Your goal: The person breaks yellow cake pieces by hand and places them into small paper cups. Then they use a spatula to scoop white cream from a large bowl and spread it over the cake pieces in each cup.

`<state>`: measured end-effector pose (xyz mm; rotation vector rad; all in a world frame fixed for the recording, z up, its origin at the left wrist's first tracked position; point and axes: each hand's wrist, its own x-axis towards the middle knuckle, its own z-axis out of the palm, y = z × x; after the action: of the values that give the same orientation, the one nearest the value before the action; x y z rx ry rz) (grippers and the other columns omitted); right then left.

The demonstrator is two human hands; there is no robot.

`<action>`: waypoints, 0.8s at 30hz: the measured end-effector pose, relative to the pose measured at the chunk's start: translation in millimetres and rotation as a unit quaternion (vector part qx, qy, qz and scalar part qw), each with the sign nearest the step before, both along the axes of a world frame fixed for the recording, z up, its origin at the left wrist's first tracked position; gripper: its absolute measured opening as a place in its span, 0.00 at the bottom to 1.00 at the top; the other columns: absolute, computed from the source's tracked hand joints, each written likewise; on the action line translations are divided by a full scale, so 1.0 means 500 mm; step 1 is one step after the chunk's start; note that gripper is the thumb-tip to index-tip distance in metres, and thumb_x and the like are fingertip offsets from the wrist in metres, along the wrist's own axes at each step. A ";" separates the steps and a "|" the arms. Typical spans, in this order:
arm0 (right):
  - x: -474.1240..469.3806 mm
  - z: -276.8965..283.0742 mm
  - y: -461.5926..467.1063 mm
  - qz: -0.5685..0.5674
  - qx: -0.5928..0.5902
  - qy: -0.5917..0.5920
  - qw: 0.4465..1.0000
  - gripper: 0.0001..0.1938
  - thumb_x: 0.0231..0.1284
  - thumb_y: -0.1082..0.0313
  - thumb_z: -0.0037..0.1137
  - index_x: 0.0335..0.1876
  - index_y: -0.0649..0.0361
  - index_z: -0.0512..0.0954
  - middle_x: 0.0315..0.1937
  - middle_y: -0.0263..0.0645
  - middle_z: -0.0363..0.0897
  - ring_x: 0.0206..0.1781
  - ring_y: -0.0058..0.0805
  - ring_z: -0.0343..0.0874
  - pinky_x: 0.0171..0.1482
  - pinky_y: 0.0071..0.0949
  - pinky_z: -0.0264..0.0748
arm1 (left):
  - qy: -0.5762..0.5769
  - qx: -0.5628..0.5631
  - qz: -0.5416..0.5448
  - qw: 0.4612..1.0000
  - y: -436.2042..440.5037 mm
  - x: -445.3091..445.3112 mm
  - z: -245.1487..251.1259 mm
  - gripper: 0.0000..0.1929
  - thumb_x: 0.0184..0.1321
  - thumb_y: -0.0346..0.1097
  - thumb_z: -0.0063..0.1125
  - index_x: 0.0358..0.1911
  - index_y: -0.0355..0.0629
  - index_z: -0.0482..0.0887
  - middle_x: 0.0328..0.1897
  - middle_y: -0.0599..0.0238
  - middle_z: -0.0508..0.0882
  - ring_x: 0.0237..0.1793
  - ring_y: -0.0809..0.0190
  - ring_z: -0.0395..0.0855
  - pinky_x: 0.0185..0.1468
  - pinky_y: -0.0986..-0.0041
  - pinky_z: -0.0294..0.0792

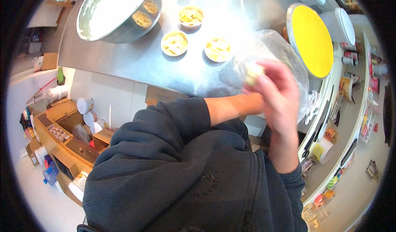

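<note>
My right hand [280, 92], blurred, holds a small pale yellow thing [255, 72] between thumb and fingers above the near right of the metal table. My left forearm [232, 108] reaches across from the left, and my left hand is largely hidden behind the right one. Around and beyond both hands lies a clear plastic bag [275, 43]. Left of it stand three round cups holding pale yellow pieces: a near right cup [217, 49], a left cup [174, 43] and a far cup [191, 16].
A large metal bowl [123, 30] with white contents stands on the metal table [130, 68] at far left. At right are a round container with a yellow top [312, 41], white tubs [345, 26] and shelves with knives and scissors [305, 153]. Boxes [103, 136] stand at lower left.
</note>
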<state>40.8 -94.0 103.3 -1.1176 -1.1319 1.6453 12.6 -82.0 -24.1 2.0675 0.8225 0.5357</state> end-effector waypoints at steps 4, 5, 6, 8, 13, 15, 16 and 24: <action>-0.148 -0.136 0.101 0.046 -0.071 -0.108 0.991 0.13 0.60 0.68 0.57 0.46 0.66 0.73 0.40 0.40 0.77 0.37 0.24 0.79 0.39 0.24 0.79 | -0.140 -0.089 -0.075 0.983 -0.034 -0.006 -0.039 0.15 0.58 0.41 0.51 0.45 0.41 0.79 0.49 0.50 0.80 0.51 0.51 0.77 0.56 0.64 0.66; -0.152 -0.162 0.114 0.037 -0.062 -0.160 0.984 0.13 0.60 0.68 0.57 0.46 0.66 0.73 0.40 0.40 0.77 0.37 0.24 0.78 0.38 0.23 0.79 | -0.153 -0.094 -0.081 0.980 -0.046 -0.011 -0.044 0.16 0.59 0.43 0.52 0.46 0.42 0.79 0.50 0.50 0.80 0.52 0.51 0.76 0.57 0.64 0.65; -0.145 -0.184 0.123 0.028 -0.051 -0.208 0.976 0.13 0.60 0.68 0.57 0.46 0.66 0.73 0.40 0.40 0.77 0.37 0.24 0.78 0.38 0.23 0.79 | -0.161 -0.096 -0.078 0.979 -0.048 -0.014 -0.048 0.17 0.59 0.44 0.52 0.48 0.42 0.79 0.51 0.51 0.80 0.53 0.52 0.76 0.58 0.64 0.64; -0.131 -0.217 0.138 0.018 -0.038 -0.278 0.960 0.13 0.59 0.67 0.58 0.45 0.65 0.73 0.39 0.39 0.77 0.37 0.23 0.78 0.38 0.22 0.78 | -0.172 -0.098 -0.044 0.979 -0.054 -0.027 -0.053 0.18 0.61 0.46 0.51 0.49 0.45 0.80 0.54 0.52 0.79 0.56 0.51 0.74 0.61 0.64 0.62; -0.156 -0.242 0.143 0.049 0.017 -0.296 0.954 0.12 0.58 0.67 0.60 0.44 0.63 0.74 0.37 0.37 0.77 0.37 0.21 0.77 0.37 0.20 0.77 | -0.224 -0.194 -0.063 0.953 -0.054 -0.044 -0.098 0.21 0.60 0.46 0.54 0.54 0.45 0.77 0.60 0.52 0.75 0.61 0.51 0.70 0.65 0.65 0.58; -0.210 -0.247 0.143 0.077 0.086 -0.338 0.934 0.12 0.57 0.67 0.61 0.43 0.62 0.74 0.35 0.35 0.78 0.36 0.19 0.76 0.36 0.21 0.76 | -0.241 -0.177 -0.027 0.954 -0.068 -0.024 -0.133 0.22 0.61 0.46 0.52 0.57 0.46 0.74 0.63 0.53 0.72 0.64 0.53 0.66 0.67 0.65 0.55; -0.236 -0.247 0.144 0.094 0.119 -0.363 0.919 0.12 0.56 0.68 0.61 0.43 0.62 0.75 0.35 0.35 0.77 0.35 0.20 0.76 0.36 0.21 0.76 | -0.237 -0.167 0.004 0.957 -0.079 -0.006 -0.150 0.23 0.62 0.46 0.52 0.60 0.47 0.72 0.65 0.55 0.70 0.66 0.54 0.64 0.69 0.65 0.52; -0.342 -0.279 0.166 0.154 0.364 -0.448 0.802 0.13 0.48 0.72 0.63 0.41 0.62 0.76 0.41 0.43 0.77 0.47 0.44 0.73 0.50 0.37 0.71 | -0.218 -0.113 -0.033 0.969 -0.102 0.018 -0.262 0.26 0.69 0.48 0.43 0.67 0.46 0.61 0.74 0.62 0.56 0.72 0.60 0.51 0.73 0.67 0.41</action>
<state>-130.3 -11.1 -36.0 -1.2075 -2.3969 0.6344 21.6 -133.0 -154.9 1.6751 0.5249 0.7864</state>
